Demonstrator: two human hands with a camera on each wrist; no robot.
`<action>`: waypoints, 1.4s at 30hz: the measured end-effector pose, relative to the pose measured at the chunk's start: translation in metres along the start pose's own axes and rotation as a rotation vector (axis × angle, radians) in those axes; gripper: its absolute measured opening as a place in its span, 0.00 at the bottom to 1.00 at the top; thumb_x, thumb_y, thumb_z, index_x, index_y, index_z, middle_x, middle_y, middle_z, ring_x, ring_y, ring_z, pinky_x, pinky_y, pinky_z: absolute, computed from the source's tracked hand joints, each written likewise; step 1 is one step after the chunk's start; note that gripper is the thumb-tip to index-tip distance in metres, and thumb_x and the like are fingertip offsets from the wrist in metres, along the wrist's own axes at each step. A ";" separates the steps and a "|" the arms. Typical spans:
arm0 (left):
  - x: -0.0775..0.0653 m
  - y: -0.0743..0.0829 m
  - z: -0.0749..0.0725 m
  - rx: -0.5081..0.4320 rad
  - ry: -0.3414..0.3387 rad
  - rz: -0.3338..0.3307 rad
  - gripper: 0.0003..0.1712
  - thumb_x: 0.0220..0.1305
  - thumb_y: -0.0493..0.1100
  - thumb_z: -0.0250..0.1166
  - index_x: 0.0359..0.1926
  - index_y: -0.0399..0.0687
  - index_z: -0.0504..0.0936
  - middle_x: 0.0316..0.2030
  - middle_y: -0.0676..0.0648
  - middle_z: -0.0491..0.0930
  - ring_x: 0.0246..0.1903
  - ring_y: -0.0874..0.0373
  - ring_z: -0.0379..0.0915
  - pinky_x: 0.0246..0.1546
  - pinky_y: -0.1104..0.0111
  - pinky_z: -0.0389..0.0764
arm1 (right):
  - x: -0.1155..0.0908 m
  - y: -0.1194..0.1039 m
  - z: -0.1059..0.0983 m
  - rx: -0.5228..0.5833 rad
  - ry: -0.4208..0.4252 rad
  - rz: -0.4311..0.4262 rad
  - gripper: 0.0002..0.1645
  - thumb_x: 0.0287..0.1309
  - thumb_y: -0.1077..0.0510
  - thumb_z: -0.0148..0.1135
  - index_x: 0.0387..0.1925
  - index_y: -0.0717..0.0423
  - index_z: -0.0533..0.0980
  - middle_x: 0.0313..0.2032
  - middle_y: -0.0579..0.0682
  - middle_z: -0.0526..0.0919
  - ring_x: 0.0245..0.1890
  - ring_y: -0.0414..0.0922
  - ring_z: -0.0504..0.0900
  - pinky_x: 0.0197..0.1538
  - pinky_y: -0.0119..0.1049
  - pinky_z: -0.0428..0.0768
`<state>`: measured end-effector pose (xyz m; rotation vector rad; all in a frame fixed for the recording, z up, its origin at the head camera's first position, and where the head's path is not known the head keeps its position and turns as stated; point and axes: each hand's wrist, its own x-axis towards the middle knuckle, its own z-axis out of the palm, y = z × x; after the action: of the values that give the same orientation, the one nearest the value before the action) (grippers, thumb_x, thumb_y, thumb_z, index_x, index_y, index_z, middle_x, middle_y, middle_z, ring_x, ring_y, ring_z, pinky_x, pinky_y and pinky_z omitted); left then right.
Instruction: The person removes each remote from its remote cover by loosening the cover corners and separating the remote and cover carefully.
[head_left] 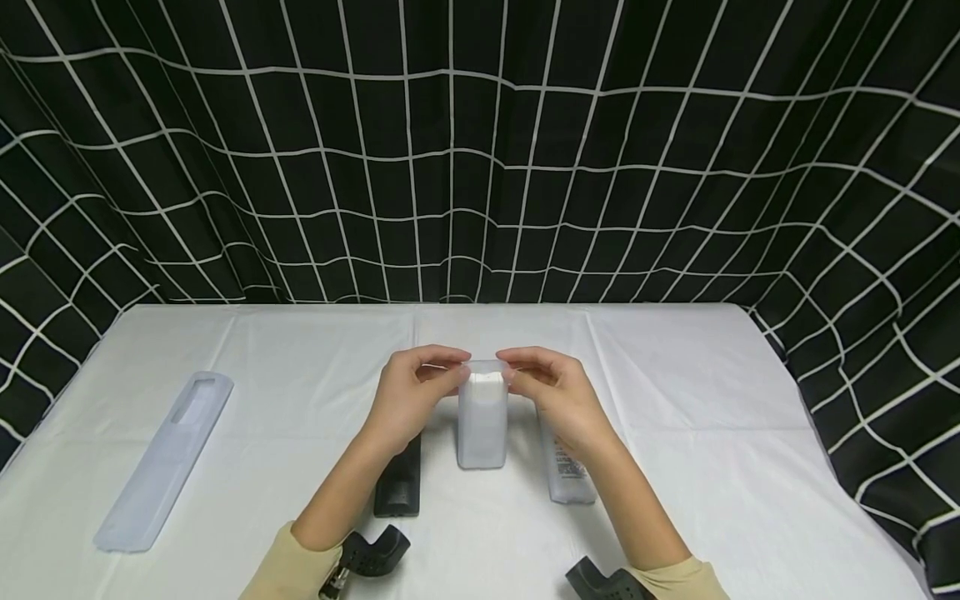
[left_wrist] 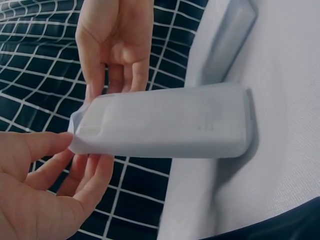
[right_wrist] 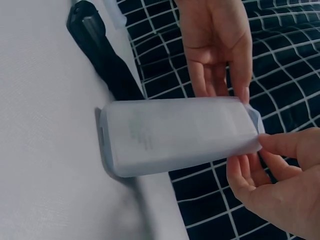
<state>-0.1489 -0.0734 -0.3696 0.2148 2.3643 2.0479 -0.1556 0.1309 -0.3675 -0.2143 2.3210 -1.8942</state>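
Observation:
A frosted silicone remote cover (head_left: 482, 429) stands on end on the white cloth, with a white block-like body, probably a remote control (head_left: 486, 382), inside it. Its upper rim rises above the white body. My left hand (head_left: 408, 392) pinches the rim's left side between thumb and fingers. On the opposite side my right hand (head_left: 558, 392) pinches the rim in the same way. Both wrist views show the soft rim (left_wrist: 76, 122) drawn outward at the thumbs. Faint marks show through the cover's wall (right_wrist: 142, 132); the front of the body cannot be made out.
A long frosted cover (head_left: 165, 462) with a window near one end lies at the table's left. The black remote (head_left: 399, 483) lies partly under my left forearm. Behind my right wrist is another sleeved object (head_left: 570, 479) with printed text. A black grid curtain (head_left: 480, 183) borders the table.

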 end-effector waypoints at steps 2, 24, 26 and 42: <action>-0.001 0.001 0.000 -0.002 -0.002 0.003 0.12 0.67 0.35 0.65 0.50 0.37 0.85 0.48 0.42 0.84 0.41 0.51 0.86 0.47 0.58 0.84 | -0.001 -0.002 -0.001 0.001 0.004 -0.002 0.19 0.66 0.62 0.62 0.56 0.64 0.79 0.54 0.58 0.82 0.51 0.44 0.82 0.54 0.33 0.79; -0.003 0.009 -0.004 0.027 -0.015 0.041 0.13 0.64 0.38 0.68 0.50 0.42 0.86 0.46 0.46 0.86 0.46 0.54 0.81 0.46 0.63 0.76 | -0.004 -0.011 -0.004 0.017 0.026 -0.026 0.16 0.63 0.63 0.65 0.52 0.64 0.81 0.50 0.55 0.84 0.47 0.43 0.84 0.54 0.33 0.81; -0.003 0.010 -0.004 0.026 -0.017 0.042 0.13 0.64 0.38 0.68 0.50 0.42 0.86 0.46 0.45 0.86 0.46 0.54 0.81 0.46 0.63 0.76 | -0.004 -0.011 -0.004 0.021 0.031 -0.033 0.16 0.63 0.64 0.65 0.52 0.64 0.81 0.51 0.55 0.84 0.48 0.42 0.84 0.54 0.33 0.80; -0.003 0.005 -0.006 0.022 -0.077 0.043 0.12 0.66 0.36 0.66 0.49 0.38 0.85 0.42 0.43 0.86 0.42 0.55 0.81 0.44 0.63 0.81 | -0.006 -0.009 -0.007 -0.040 -0.013 -0.023 0.13 0.63 0.63 0.66 0.48 0.64 0.83 0.43 0.52 0.87 0.45 0.42 0.83 0.52 0.33 0.80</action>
<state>-0.1462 -0.0786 -0.3645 0.3406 2.3576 1.9942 -0.1505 0.1373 -0.3571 -0.2580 2.3599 -1.8526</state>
